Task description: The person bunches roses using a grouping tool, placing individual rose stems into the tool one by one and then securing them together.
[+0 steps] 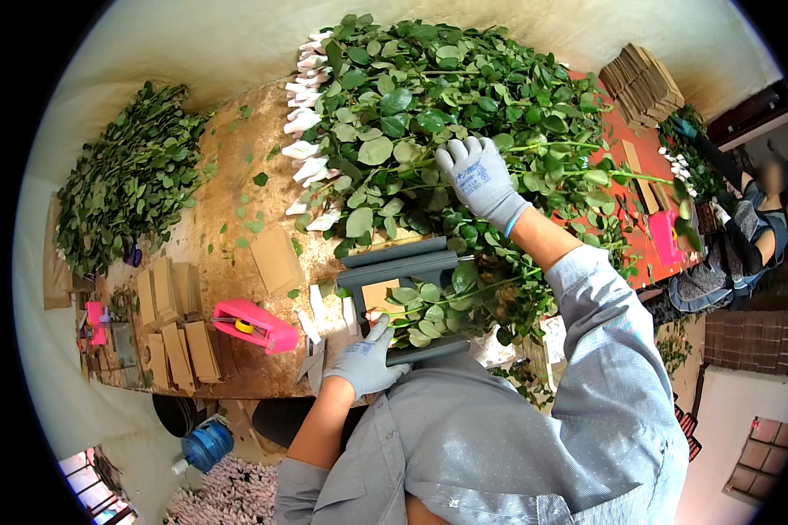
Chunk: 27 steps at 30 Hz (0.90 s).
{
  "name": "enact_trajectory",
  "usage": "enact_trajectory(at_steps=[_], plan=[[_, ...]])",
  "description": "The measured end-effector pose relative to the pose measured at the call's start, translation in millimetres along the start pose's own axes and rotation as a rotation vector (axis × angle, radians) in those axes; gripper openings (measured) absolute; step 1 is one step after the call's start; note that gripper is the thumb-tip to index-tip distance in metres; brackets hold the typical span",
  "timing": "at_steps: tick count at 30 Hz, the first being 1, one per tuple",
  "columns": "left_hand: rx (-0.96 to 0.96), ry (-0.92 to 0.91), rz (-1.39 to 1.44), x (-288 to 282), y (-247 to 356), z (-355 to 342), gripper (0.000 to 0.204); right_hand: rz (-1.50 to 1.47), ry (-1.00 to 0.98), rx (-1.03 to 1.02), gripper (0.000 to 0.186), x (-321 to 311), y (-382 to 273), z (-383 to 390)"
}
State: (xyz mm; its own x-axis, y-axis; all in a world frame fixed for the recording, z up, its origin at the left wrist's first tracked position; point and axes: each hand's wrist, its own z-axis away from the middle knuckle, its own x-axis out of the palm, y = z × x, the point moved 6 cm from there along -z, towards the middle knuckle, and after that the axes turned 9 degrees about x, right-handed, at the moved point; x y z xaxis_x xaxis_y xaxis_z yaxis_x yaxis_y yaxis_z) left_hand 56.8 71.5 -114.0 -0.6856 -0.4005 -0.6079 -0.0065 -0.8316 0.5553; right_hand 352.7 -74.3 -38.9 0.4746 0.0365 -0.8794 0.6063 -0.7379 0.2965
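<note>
My left hand [365, 360], in a grey glove, lies at the left end of a dark grey trough [397, 261]. Its fingers reach toward the bud end of the leafy rose stems [429, 315] in the trough, with the thumb spread apart from them. A piece of tan cardboard [381, 294] lies inside the trough. My gloved right hand [481, 179] is over the large heap of rose stems [411, 114], its fingers curled round a long rose stem [622, 174] that runs out to the right. White sleeves [303, 150] cover the buds along the heap's left edge.
A pink tape dispenser [256, 325], stacked cardboard pieces [184, 352] and a loose cardboard sheet [276, 262] are on the left. Another pile of stems [127, 188] stands at the far left. A co-worker [749, 232] works at the right beside a red tabletop [643, 276].
</note>
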Motion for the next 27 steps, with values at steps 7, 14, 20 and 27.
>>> enact_trajectory(at_steps=[7, 14, 20, 27], plan=[[0.019, -0.013, 0.012, 2.9, -2.4, -1.3, 0.094, 0.112, -0.336, 0.177, 0.025, 50.4, 18.8, -12.7], [0.009, 0.026, 0.054, 11.9, -8.8, -0.1, 0.094, -0.048, 0.354, 0.067, 0.036, -74.5, 41.1, -38.8], [0.018, 0.037, 0.025, 16.1, -11.1, -3.7, 0.095, -0.318, 0.2, 0.325, 0.024, -75.0, 85.9, -22.2], [-0.011, 0.011, 0.074, 3.0, -6.1, 1.1, 0.094, -0.275, 0.317, 0.237, 0.023, -138.8, 86.6, -23.0]])
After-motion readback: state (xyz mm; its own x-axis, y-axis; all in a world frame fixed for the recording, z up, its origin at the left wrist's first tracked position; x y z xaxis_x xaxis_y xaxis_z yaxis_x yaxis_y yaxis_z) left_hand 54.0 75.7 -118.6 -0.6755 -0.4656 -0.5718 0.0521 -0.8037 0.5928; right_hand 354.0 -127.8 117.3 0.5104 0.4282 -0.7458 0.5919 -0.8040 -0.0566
